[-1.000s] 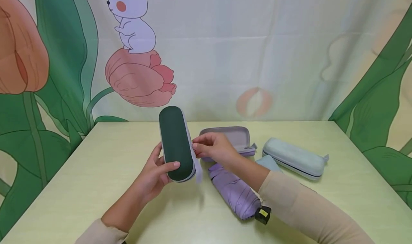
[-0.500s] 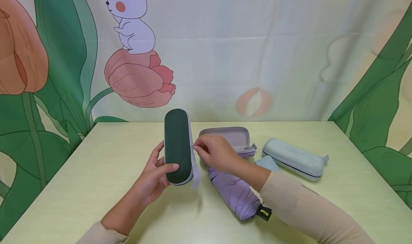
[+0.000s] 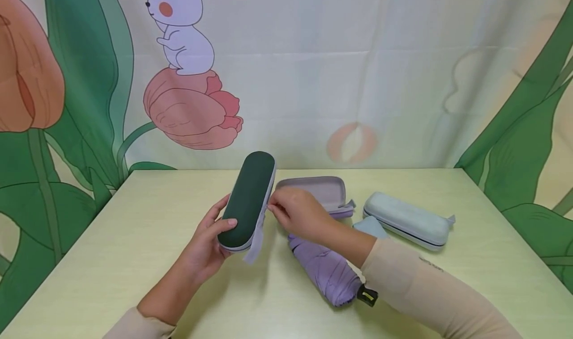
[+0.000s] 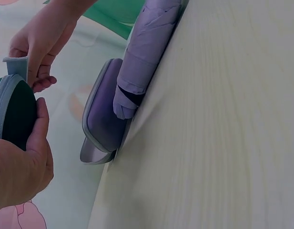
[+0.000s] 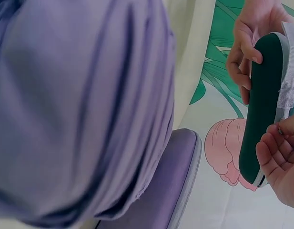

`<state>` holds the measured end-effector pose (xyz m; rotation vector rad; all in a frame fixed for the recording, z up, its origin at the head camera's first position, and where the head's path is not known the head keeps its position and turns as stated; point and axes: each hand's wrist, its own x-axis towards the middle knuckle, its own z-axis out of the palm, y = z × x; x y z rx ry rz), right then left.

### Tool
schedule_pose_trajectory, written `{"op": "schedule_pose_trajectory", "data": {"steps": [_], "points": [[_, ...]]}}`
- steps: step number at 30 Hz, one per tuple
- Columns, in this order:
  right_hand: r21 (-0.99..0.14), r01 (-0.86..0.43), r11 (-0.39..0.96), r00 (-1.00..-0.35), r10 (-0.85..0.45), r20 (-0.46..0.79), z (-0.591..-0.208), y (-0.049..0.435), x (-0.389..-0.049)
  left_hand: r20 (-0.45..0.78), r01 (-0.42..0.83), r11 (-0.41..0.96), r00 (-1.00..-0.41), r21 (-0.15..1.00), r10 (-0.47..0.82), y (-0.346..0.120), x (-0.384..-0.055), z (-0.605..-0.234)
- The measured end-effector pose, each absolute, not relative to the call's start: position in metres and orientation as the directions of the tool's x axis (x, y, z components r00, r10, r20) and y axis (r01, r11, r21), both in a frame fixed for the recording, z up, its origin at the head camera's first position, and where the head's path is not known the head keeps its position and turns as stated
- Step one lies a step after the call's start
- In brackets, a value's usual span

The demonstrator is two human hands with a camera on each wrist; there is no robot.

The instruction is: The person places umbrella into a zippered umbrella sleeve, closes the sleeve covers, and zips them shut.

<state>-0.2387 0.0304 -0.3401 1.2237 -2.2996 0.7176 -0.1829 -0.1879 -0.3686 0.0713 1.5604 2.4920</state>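
Note:
A dark green zip case [image 3: 248,200] with a pale zip edge is held up above the table in my left hand [image 3: 208,247], thumb across its front and fingers behind. The case leans with its top to the right. My right hand [image 3: 301,213] pinches at the zip on the case's right side; in the right wrist view the thumb and forefinger meet on a small zip pull [image 5: 280,130]. A light grey fabric strap [image 3: 255,243] hangs from the case's lower end. The case looks closed along the zip that shows in the head view.
Behind my right hand lies an open lilac case [image 3: 329,187] on the table [image 3: 179,205]. A folded lilac umbrella [image 3: 327,274] with a black handle end [image 3: 368,295] lies nearer. To the right are a closed pale blue case [image 3: 407,219] and a pale blue piece [image 3: 369,226] partly under my forearm.
The green case has swung from leaning left to leaning right, its top moving rightward. My right hand stays at the zip side, its knuckles turned further over. The things on the table lie as before.

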Motion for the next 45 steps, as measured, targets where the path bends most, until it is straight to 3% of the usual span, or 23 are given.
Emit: {"op": "schedule_pose_trajectory", "data": {"steps": [6, 17, 45], "points": [[-0.147, -0.875, 0.462, -0.450, -0.661, 0.600, -0.339, 0.035, -0.238, -0.050, -0.141, -0.425, -0.975, 0.894, 0.218, -0.191, -0.184, -0.370], [-0.180, -0.829, 0.529, -0.525, -0.626, 0.577, -0.336, 0.046, -0.248, -0.039, -0.142, -0.403, -0.967, 0.904, 0.253, -0.193, -0.182, -0.371], [-0.111, -0.799, 0.591, -0.520, -0.586, 0.622, -0.343, 0.056, -0.258, -0.028, -0.102, -0.330, -0.975, 0.938, 0.222, -0.210, -0.179, -0.372]]}}
